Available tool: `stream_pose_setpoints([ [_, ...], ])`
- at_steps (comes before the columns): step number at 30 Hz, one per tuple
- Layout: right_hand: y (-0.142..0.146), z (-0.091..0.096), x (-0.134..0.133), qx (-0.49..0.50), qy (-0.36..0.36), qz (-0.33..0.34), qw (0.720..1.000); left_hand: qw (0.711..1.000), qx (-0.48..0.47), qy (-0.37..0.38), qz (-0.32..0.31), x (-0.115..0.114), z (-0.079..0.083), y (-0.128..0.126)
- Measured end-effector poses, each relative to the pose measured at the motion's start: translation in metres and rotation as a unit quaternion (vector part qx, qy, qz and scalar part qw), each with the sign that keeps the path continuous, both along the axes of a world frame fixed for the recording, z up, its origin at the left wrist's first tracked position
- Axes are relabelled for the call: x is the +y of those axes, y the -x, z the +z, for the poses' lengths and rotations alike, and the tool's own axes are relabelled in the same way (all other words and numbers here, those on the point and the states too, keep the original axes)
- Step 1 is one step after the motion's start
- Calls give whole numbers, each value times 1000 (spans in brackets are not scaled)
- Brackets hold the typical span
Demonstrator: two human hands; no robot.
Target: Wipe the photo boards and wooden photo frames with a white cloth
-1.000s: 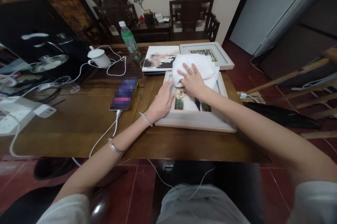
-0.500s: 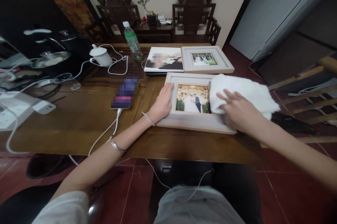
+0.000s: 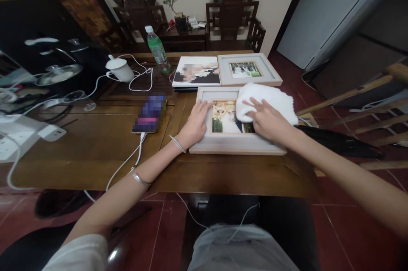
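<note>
A pale wooden picture frame (image 3: 237, 151) with a wedding photo inside lies flat near the table's front edge. My left hand (image 3: 196, 123) grips its left side, fingers over the rim. My right hand (image 3: 266, 119) has a folded white towel (image 3: 274, 97) under its fingers and presses it on the frame. The towel covers the upper right of the photo and part of the right rim. Behind it lie a second framed photo (image 3: 270, 76) and a white-edged photo album or panel (image 3: 195, 80) with a blurred picture.
To the left are a charging phone (image 3: 149, 114), a green-labelled bottle (image 3: 158, 52), a lidded white cup (image 3: 120, 70) and a white power strip (image 3: 19, 135) with loose cables. A dark pot (image 3: 60, 76) stands farther left. A wooden chair (image 3: 360, 88) is on the right.
My right hand and the towel have moved left and slightly away from me across the frame, now covering part of the photo. The frame has shifted slightly; my left hand stays on its left side.
</note>
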State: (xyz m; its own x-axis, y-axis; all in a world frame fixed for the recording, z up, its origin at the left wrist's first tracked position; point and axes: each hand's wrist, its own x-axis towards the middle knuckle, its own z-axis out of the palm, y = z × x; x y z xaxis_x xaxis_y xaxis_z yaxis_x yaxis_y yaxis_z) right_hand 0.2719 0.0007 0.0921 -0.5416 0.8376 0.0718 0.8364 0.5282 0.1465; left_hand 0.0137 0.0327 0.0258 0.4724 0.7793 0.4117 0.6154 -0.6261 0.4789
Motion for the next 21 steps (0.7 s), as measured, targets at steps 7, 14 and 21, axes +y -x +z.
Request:
stream_pose_setpoints([
  [7, 5, -6, 57, -52, -49, -39, 997, 1000, 11, 3, 1, 1, 5, 2],
  [14, 20, 9, -31, -93, 23, 8, 995, 1000, -4, -2, -1, -4, 7, 2],
  [21, 35, 45, -112, -16, 163, 78, 984, 1000, 17, -12, -15, -4, 8, 2],
])
